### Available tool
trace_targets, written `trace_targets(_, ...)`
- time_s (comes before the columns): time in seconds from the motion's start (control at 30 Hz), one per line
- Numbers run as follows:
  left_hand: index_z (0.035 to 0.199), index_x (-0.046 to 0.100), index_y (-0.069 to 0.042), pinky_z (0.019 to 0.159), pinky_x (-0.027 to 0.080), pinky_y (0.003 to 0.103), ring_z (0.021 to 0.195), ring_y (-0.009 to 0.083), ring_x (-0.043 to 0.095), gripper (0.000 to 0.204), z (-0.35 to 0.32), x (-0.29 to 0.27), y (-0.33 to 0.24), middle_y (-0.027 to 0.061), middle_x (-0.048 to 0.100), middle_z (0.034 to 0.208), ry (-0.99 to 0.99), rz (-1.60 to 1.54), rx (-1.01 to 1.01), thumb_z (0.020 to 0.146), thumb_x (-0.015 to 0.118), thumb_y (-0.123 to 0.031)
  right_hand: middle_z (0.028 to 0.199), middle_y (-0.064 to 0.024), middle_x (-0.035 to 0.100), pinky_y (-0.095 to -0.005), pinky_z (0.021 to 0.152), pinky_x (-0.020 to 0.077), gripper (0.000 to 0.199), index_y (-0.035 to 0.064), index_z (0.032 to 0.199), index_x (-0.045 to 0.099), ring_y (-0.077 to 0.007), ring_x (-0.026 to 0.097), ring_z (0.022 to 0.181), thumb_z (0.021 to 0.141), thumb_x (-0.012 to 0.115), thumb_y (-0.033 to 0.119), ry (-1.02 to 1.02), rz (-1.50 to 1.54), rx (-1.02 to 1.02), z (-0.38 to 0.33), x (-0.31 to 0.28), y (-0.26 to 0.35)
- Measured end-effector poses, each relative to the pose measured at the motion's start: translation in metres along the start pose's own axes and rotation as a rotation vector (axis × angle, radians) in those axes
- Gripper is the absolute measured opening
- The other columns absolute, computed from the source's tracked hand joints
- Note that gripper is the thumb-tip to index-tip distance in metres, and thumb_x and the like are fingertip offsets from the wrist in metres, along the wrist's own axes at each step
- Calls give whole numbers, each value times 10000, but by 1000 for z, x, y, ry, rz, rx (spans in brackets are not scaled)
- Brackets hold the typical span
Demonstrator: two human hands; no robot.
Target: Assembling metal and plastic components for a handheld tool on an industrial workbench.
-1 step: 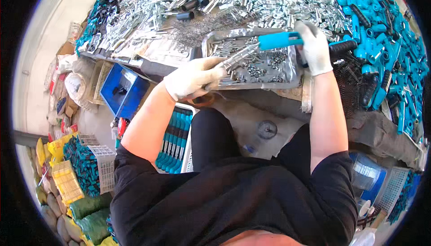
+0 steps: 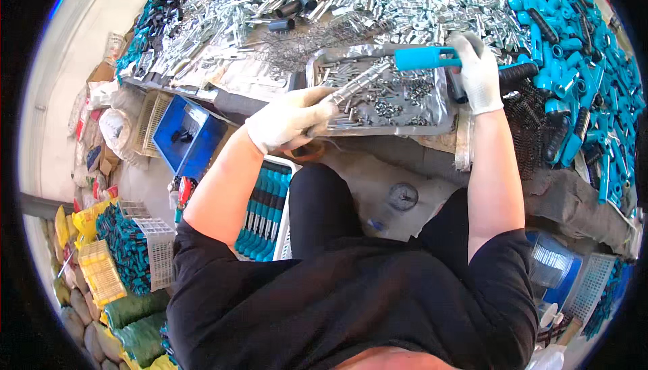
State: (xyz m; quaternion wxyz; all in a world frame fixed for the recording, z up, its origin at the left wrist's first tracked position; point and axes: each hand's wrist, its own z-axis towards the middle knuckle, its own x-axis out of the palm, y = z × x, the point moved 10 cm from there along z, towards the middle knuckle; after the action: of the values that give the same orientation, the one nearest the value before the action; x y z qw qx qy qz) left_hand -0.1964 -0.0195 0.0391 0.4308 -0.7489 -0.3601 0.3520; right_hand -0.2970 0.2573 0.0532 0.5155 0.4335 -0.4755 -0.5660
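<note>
My left hand [image 2: 291, 119], in a white glove, is closed around the lower end of a silvery metal shaft [image 2: 358, 85]. The shaft tilts up to the right over a metal tray [image 2: 433, 128] of small metal parts. My gloved right hand [image 2: 478, 73] grips the right end of a teal plastic sleeve [image 2: 425, 58], pinching it near a slot. The sleeve lies nearly level, its left end close to the shaft's tip. A dark cylindrical piece [image 2: 457, 87] shows under my right hand; whether the hand holds it, I cannot tell.
Piles of silvery metal parts [image 2: 432, 6] cover the back of the bench, with teal plastic parts [image 2: 574, 46] at right and dark springs [image 2: 523, 117] before them. By my left leg stands a white crate [image 2: 283, 235] of teal-handled tools. A blue bin [image 2: 185, 137] is further left.
The teal sleeve and my right hand have shifted slightly right, and the sleeve's end stands a little further from the shaft's tip. My left hand has hardly moved.
</note>
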Motion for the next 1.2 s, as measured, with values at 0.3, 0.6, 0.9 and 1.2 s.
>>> trace_targets(0.3, 1010, 508, -85, 351, 230, 224, 390, 71, 326, 235, -13, 14, 11, 1, 457, 616, -176, -403, 31, 997, 440, -310, 974, -129, 660, -336, 841, 485, 250, 97, 1017, 657, -260, 635, 883, 850, 686, 280, 40, -605, -380, -20, 35, 24)
trace_targets(0.6, 1035, 537, -78, 371, 266, 232, 415, 95, 378, 258, -7, 49, -8, 34, 508, 663, -141, -454, 67, 979, 477, -323, 1003, -68, 638, -233, 649, 495, 343, 9, 1171, 574, -103, 607, 775, 903, 634, 214, 406, 38, 26, -60, 78, 38)
trace_targets(0.9, 988, 533, -106, 388, 360, 243, 439, 116, 472, 211, 11, 70, -19, 32, 553, 695, -130, -673, 178, 978, 482, -311, 1039, -128, 621, -244, 497, 493, 539, -27, 1316, 422, -151, 628, 676, 918, 623, 276, 277, 221, 187, -130, 66, 12)
trace_targets(1.2, 1111, 490, -61, 645, 552, 345, 753, 215, 636, 202, 18, 79, -18, 93, 603, 890, -302, -881, 344, 937, 551, -141, 1135, -134, 572, -271, 580, 540, 496, -43, 1338, 409, -198, 666, 772, 937, 567, 202, 439, 391, 363, -188, 90, -22)
